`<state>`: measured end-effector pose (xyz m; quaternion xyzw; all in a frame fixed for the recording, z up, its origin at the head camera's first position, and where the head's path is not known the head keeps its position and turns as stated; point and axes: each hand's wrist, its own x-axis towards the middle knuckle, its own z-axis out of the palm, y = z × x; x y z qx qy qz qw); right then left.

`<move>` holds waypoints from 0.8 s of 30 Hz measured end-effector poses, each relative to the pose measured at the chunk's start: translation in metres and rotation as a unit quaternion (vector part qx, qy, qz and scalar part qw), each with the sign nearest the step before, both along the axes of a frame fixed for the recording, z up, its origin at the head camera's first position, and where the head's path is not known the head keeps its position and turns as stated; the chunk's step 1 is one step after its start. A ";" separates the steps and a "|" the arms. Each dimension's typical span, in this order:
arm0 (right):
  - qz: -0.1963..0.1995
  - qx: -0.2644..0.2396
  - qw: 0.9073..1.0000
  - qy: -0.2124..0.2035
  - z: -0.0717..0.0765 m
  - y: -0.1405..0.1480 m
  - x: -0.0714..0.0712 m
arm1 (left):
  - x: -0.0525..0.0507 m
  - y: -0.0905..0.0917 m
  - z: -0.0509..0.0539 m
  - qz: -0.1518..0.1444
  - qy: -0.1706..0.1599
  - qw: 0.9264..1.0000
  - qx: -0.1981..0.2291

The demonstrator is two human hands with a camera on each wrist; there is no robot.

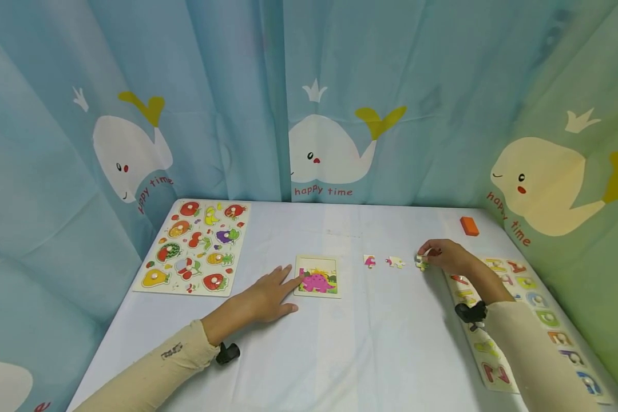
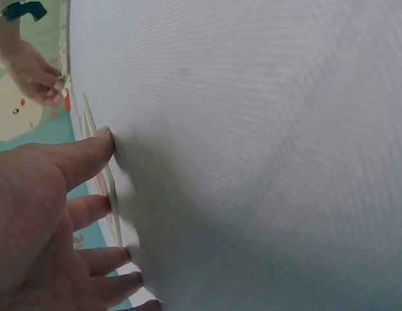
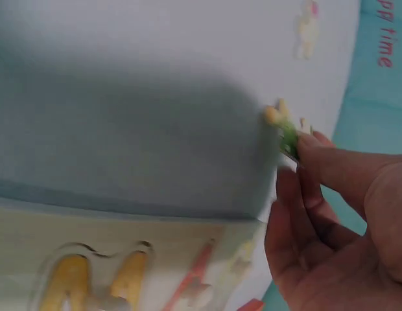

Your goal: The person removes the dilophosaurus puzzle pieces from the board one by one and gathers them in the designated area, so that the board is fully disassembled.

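Note:
A small dinosaur jigsaw tray (image 1: 316, 262) lies on the middle of the white table, its bare upper part uncovered and a pink dinosaur picture below. My left hand (image 1: 269, 296) rests at its left side, fingers spread, the index fingertip on the tray's left edge. The left wrist view shows the fingers alongside the thin tray edge (image 2: 113, 194). Farther right, my right hand (image 1: 449, 257) pinches a green and yellow jigsaw piece (image 3: 286, 135) between thumb and fingers, low over the table. Left of it lie a pink and white piece (image 1: 395, 262) and a mostly pink piece (image 1: 369, 261).
A fruit peg puzzle board (image 1: 195, 254) lies at the back left. A number and letter puzzle board (image 1: 533, 320) sits at the right, partly under my right forearm. An orange block (image 1: 469, 226) is at the back right. Whale-printed curtains (image 1: 237, 103) enclose the table.

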<state>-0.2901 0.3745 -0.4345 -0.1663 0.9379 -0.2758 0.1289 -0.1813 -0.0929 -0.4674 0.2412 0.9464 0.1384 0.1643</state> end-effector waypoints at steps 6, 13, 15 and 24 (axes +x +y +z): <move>-0.019 0.043 0.997 0.064 -0.016 -0.004 0.003 | 0.000 -0.001 0.000 0.000 -0.002 1.000 0.005; -0.027 0.059 0.991 0.114 -0.025 -0.016 0.008 | -0.001 -0.001 -0.001 0.004 -0.004 1.000 0.002; -0.032 0.058 0.990 0.122 -0.027 -0.019 0.009 | -0.001 -0.001 -0.001 0.005 -0.005 1.000 0.001; -0.040 0.040 0.987 0.148 -0.015 -0.073 0.015 | -0.002 0.001 0.000 0.007 -0.012 1.000 -0.002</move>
